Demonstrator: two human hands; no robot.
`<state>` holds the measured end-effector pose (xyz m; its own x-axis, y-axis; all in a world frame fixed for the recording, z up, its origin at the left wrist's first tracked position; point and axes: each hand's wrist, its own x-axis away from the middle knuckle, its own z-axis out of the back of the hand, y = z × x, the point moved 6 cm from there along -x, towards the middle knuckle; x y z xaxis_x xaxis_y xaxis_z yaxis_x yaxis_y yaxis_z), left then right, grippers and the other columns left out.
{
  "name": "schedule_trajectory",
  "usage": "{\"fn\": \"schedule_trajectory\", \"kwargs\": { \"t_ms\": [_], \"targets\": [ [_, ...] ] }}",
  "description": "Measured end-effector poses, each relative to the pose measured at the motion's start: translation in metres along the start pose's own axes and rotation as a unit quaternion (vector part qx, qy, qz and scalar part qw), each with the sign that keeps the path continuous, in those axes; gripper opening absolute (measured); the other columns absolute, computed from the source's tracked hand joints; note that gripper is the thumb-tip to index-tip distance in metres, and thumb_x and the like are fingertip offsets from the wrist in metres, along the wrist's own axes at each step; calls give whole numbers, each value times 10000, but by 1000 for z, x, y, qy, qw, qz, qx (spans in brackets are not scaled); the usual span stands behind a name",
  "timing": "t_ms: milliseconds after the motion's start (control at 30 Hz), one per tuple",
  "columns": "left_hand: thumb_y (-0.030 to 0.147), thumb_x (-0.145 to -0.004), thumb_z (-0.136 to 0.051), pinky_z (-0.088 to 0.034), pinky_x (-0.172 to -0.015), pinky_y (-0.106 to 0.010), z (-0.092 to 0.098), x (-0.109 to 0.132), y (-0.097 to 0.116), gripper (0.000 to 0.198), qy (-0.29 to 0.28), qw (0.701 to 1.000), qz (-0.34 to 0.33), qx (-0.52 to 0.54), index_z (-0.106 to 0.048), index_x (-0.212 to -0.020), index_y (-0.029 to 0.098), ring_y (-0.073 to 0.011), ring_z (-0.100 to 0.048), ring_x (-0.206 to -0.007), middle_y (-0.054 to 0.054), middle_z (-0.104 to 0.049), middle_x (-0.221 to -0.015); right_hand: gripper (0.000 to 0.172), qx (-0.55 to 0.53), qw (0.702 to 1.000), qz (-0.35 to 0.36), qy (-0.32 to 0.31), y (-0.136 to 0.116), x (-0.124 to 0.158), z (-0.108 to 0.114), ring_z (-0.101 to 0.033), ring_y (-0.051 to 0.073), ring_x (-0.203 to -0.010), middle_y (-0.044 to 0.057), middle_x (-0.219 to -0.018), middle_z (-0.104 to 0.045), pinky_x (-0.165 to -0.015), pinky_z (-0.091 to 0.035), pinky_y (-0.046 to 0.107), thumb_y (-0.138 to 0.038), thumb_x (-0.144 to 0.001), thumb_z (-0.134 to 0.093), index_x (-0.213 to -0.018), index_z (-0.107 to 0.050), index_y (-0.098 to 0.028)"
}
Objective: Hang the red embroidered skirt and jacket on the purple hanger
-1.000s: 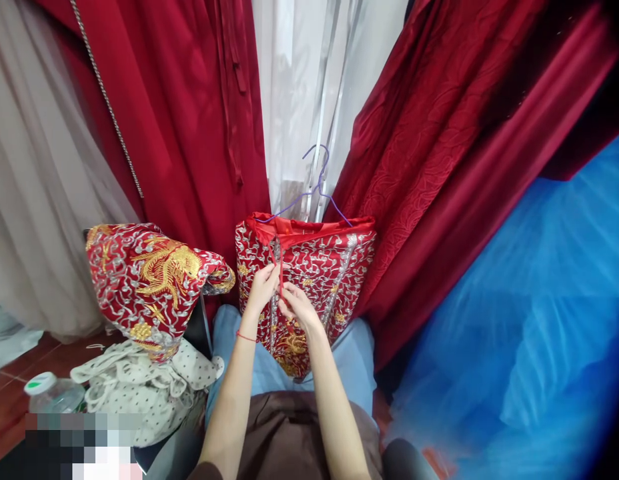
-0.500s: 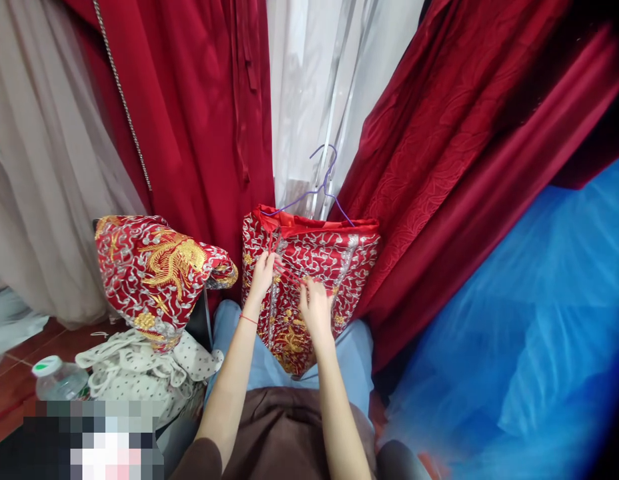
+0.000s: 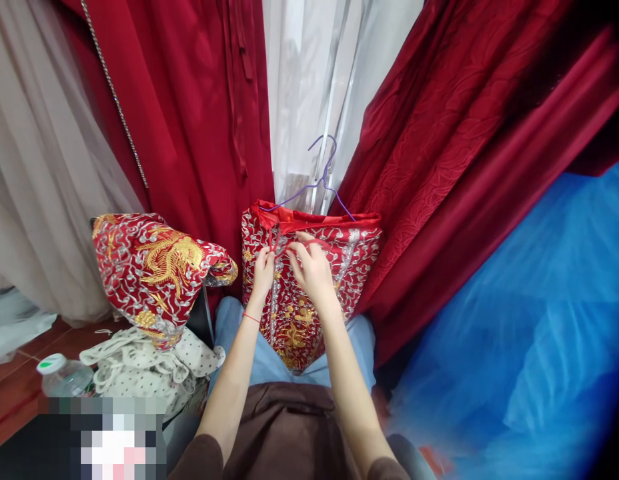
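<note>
A red skirt (image 3: 359, 267) with silver and gold embroidery drapes over my lap, its plain red waistband at the top. A purple wire hanger (image 3: 324, 180) sticks up out of the waistband. Thin red cords (image 3: 275, 233) hang from the waist near its left part. My left hand (image 3: 263, 272) pinches a cord just below the waistband. Slightly higher and to the right, my right hand (image 3: 313, 270) has bent, partly spread fingers, with the cord running across to them. Its exact grip on the cord is partly hidden.
Another embroidered red garment (image 3: 159, 267) hangs over a dark support at left. Below it lie a dotted white cloth (image 3: 144, 367) and a plastic bottle (image 3: 64, 377). Long red gowns (image 3: 204, 100) and white fabric hang ahead; a blue tulle dress (image 3: 529, 320) fills the right.
My right hand has moved up toward the waistband, and its fingers have spread somewhat. My left hand stays at the cord, almost in place. The view has shifted slightly.
</note>
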<state>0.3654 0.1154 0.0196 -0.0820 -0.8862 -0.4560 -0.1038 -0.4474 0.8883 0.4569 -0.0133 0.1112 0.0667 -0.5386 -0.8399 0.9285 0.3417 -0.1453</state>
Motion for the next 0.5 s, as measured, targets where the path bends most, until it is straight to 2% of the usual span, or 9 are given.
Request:
{"fn": "schedule_trajectory", "kwargs": {
  "t_ms": [100,167,233,333,500],
  "targets": [
    [249,-928,-458,-432,-640,-234,-3,7,6,110,0,1000,-7,25,-542,-888,190,-121,-507,-656,11,-556,-750,309,54,996,55,-50,-3,-37,-19,-540,256,-1197,161,-1295,-581,-1045,-418,385,-296,-1032,-375,-1136,-635,-166],
    [238,-906,-463,-391,-604,-226,-3,12,11,98,2,999,-10,32,-534,-859,190,-110,-461,-607,30,-515,-691,324,110,987,52,-104,2,-56,-36,-534,277,-1153,169,-1237,-602,-1013,-407,430,-270,-1028,-359,-1133,-640,-147],
    [239,-890,-468,-357,-582,-220,-1,16,17,91,7,999,-9,32,-527,-838,192,-101,-431,-570,46,-486,-639,331,160,974,43,-152,7,-67,-50,-517,301,-1127,180,-1198,-610,-981,-392,466,-252,-1014,-367,-1141,-649,-135],
    [240,-859,-501,-339,-567,-212,2,22,23,68,23,998,-2,56,-516,-911,198,-92,-433,-540,67,-485,-602,330,198,959,47,-196,7,-70,-61,-459,335,-1197,203,-1269,-576,-1009,-346,520,-247,-983,-419,-1145,-685,-137],
    [225,-798,-542,-307,-524,-196,0,28,27,245,36,992,10,119,-467,-1031,211,-84,-426,-495,95,-476,-558,333,223,936,-67,-264,13,-66,-70,-396,404,-1312,213,-1422,-503,-1079,-247,658,-296,-928,-535,-1147,-740,-152]
  ]
}}
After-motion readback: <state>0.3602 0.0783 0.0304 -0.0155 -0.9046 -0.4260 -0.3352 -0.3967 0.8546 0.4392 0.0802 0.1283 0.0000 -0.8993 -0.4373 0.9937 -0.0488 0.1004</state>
